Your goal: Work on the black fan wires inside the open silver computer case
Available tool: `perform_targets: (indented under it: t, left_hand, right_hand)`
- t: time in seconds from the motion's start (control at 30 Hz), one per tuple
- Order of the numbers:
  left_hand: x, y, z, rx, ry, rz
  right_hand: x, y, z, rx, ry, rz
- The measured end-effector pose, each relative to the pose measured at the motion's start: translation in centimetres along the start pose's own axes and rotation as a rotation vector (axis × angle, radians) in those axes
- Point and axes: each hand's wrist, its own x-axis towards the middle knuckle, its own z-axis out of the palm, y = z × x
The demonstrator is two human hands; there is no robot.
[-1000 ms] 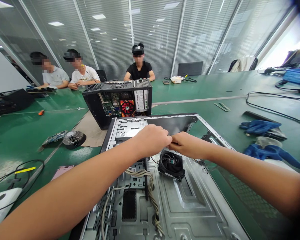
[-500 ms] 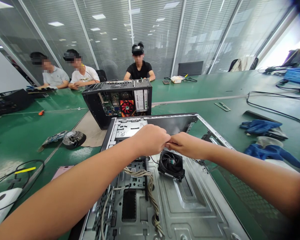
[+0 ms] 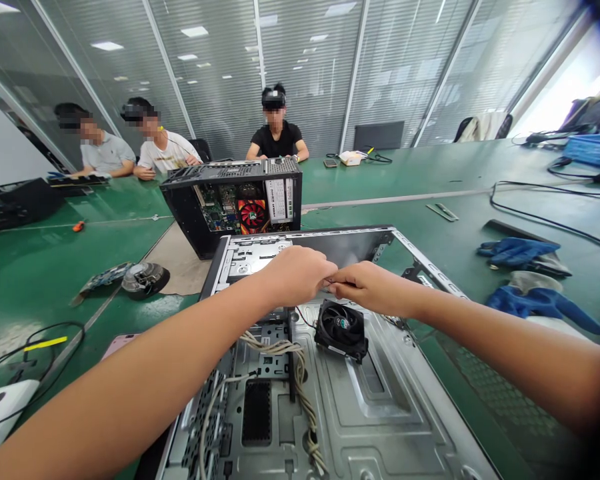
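Observation:
My left hand (image 3: pixel 303 273) and my right hand (image 3: pixel 363 285) meet fingertip to fingertip above an opened computer case (image 3: pixel 400 413). Both are closed in a pinch; what lies between the fingers is too small and covered to make out. Just below them a black cooling fan (image 3: pixel 341 330) rests tilted on the bare metal floor of the case. From the fan's left side a thin dark wire (image 3: pixel 304 319) runs up towards my left hand, its far end hidden. A twisted bundle of beige cables (image 3: pixel 303 380) lies along the case, left of the fan.
Behind stands a second computer tower (image 3: pixel 190 213) with a red fan inside. Blue gloves (image 3: pixel 520 253) lie on the right of the green table (image 3: pixel 380 190); a round metal cooler (image 3: pixel 145 280) sits on the left. Three people sit across the table.
The view has shifted slightly. My hands stay together over the case with barely any movement, and a little more of the fan's wire shows beneath my left hand.

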Motion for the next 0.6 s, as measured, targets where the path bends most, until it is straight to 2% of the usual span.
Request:
perform_targets:
  t: [0.13,0.37,0.6]
  left_hand:
    - [0.0,-0.5,0.1,-0.052,0.081,-0.004]
    - [0.2,-1.2,0.5,-0.112,0.174,0.003]
    - [0.1,-1.0,0.6,-0.118,0.208,-0.02]
  right_hand:
    - [0.1,0.1,-0.1,0.177,0.012,0.026]
    - [-0.3,-0.5,-0.8,0.649,-0.022,0.167]
    - [-0.5,-0.5,-1.1,0.815,-0.054,0.203]
